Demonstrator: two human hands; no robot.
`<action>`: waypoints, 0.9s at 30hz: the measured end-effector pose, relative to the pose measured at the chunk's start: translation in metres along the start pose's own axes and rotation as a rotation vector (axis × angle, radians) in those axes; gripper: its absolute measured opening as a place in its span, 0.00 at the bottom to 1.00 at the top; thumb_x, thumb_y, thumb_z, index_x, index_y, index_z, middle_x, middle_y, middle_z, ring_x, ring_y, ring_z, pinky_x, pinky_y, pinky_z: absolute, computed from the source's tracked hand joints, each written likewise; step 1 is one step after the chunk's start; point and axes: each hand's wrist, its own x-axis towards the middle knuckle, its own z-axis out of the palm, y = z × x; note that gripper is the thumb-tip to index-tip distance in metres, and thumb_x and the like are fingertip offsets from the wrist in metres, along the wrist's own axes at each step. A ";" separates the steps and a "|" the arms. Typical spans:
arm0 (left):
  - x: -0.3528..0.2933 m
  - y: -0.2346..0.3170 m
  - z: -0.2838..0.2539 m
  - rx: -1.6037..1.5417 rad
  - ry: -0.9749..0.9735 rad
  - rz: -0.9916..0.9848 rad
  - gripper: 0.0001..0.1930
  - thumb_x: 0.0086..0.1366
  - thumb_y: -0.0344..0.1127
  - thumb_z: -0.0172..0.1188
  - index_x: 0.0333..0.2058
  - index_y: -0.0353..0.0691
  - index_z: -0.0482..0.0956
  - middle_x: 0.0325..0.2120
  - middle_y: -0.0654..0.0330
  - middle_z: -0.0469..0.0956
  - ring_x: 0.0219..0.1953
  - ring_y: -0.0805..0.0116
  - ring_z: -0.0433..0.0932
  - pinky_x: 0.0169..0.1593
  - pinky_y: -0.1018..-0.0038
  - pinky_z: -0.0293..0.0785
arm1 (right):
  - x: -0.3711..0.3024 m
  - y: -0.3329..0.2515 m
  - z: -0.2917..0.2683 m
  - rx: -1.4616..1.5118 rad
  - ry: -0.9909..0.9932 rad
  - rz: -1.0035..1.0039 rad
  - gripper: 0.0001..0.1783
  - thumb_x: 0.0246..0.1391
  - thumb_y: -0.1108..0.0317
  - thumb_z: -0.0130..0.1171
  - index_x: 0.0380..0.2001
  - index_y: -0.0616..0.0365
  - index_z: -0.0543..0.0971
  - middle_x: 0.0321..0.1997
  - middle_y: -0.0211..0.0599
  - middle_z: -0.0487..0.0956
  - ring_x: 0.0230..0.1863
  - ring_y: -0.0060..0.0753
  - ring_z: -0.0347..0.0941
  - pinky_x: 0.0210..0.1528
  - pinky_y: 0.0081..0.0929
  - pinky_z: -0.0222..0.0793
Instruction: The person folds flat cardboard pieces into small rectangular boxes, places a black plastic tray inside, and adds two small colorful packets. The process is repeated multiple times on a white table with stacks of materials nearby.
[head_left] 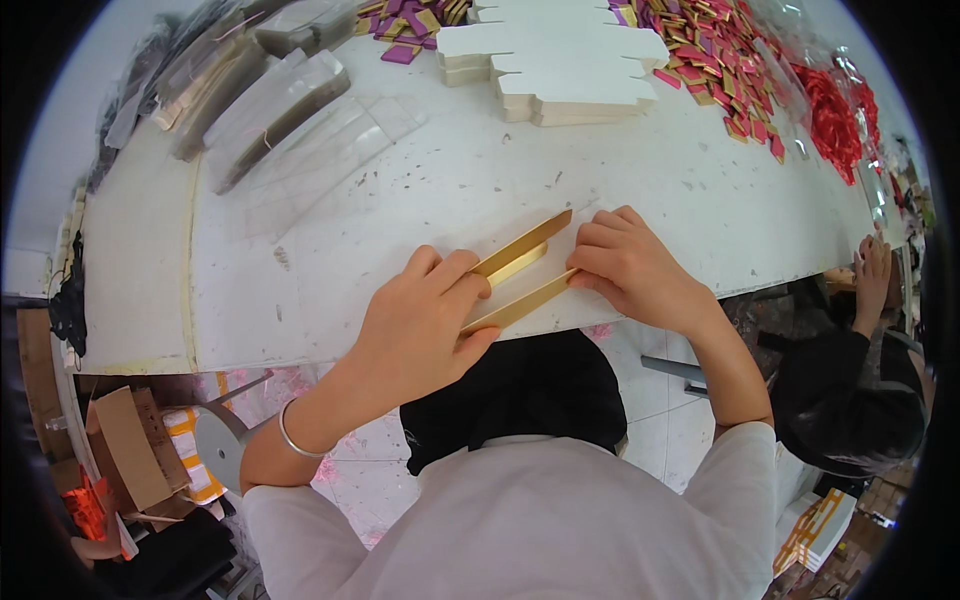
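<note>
Just above the table's near edge I hold a folded gold card piece (525, 303), seen nearly edge-on, with two long walls and a narrower gold strip between them. My left hand (410, 320) is closed round its left end, fingers over the far wall and thumb against the near wall. My right hand (637, 268) pinches the right end of the near wall between thumb and curled fingers. The far wall's right tip stands free, close to the right hand's knuckles. Beneath lies the white worktable (400, 220).
Ahead is a stack of white die-cut card blanks (560, 70). Pink and gold small pieces (710, 70) spread right of it, purple ones (402, 52) left. Clear plastic sleeves (280, 110) lie at the far left, red wrapping (830, 115) far right. Another person (850, 400) sits at right.
</note>
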 end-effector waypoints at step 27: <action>0.017 0.005 0.032 -0.270 0.014 0.251 0.10 0.48 0.28 0.69 0.28 0.39 0.76 0.27 0.62 0.76 0.23 0.65 0.72 0.28 0.73 0.70 | -0.028 -0.019 0.019 0.421 0.114 -0.057 0.12 0.44 0.77 0.64 0.26 0.59 0.68 0.31 0.37 0.66 0.33 0.42 0.66 0.34 0.35 0.64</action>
